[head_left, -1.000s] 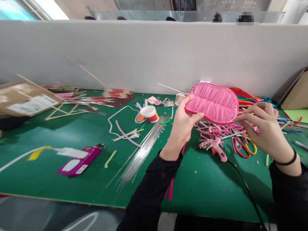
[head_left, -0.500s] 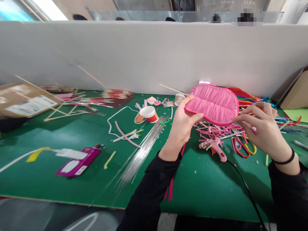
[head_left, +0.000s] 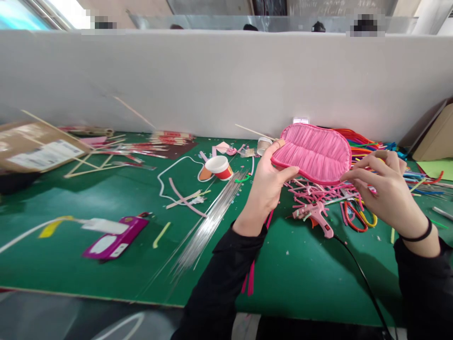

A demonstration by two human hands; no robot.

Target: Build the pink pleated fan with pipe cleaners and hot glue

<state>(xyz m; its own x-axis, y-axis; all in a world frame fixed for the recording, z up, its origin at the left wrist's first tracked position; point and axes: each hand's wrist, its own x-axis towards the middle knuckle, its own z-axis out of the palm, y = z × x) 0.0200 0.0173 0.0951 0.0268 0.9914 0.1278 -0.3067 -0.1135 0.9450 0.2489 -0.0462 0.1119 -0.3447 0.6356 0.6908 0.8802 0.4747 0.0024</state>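
A pink ruched fabric piece [head_left: 313, 152], oval like a sleep mask, is held above the green table [head_left: 106, 198]. My left hand [head_left: 266, 185] pinches its left end between thumb and fingers. At its lower right edge, my right hand [head_left: 384, 189] pinches the rim with thumb and forefinger, the other fingers curled. Below the piece lie a pink glue gun [head_left: 316, 216] with a black cord and a heap of pink stick offcuts [head_left: 311, 191].
A bundle of thin silver wires [head_left: 208, 222] runs diagonally left of my arm. A paper cup [head_left: 220, 167], a magenta package [head_left: 115, 238], wooden sticks, a cardboard box [head_left: 35, 146] and coloured pipe cleaners [head_left: 364, 141] litter the table. A white partition [head_left: 212, 80] stands behind.
My right hand has shifted slightly left along the piece's lower right edge. The fabric piece and my left hand have barely moved.
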